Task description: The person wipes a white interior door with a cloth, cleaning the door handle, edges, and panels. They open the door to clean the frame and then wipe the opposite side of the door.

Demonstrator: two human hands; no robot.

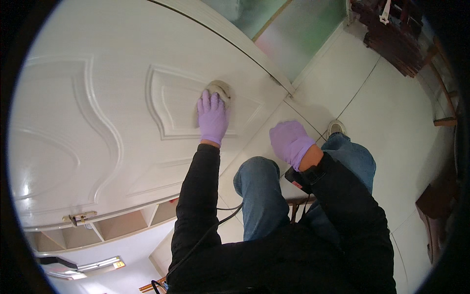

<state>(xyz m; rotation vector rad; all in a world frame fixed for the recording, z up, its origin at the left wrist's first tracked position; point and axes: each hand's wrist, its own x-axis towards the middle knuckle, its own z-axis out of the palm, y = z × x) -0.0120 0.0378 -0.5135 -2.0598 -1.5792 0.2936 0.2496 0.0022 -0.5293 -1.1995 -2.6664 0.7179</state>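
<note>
In the head view, my left hand, in a purple disposable glove, presses a beige-grey cloth against the lower moulded panel of a white door. The fingers lie over the cloth, and its folded edge shows beyond the fingertips. My right hand, gloved alike, is curled into a fist above the floor, between my knees and the door's bottom edge. Its fingertips are turned away from view, and no object shows in it.
A brass-coloured door handle sits at the lower left, near open shelves. Frosted glass adjoins the hinge side. Dark wooden furniture stands on the tiled floor at right. A black cable runs along my left sleeve.
</note>
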